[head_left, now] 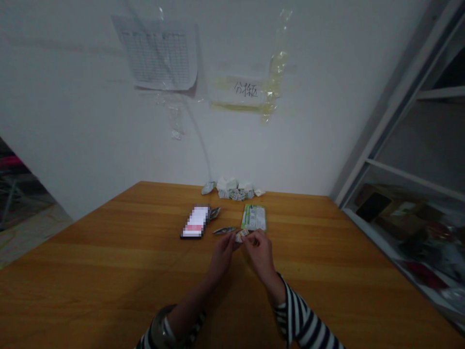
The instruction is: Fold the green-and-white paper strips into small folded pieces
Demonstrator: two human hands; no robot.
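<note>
A small pale packet with orange print (pixel 241 235) is pinched between both hands, just above the wooden table. My left hand (pixel 223 252) has its fingers closed on the packet's left side. At its right edge, my right hand (pixel 260 249) holds it with thumb and fingertips. Right behind the hands lies a flat, dark-and-green printed piece (pixel 223 230), too small to identify. A green and white printed packet or booklet (pixel 254 217) lies flat beyond my right hand. Left of the hands is a phone (pixel 196 222) with its screen lit, and a small dark printed piece (pixel 215 213) lies against it.
Crumpled white tissues and a patterned tissue pack (pixel 236 193) lie along the back of the table (pixel 127 252), against the wall. Taped papers (pixel 160 55) hang on the wall. To the right stands a metal shelf (pixel 399 177) holding a cardboard box (pixel 390 208).
</note>
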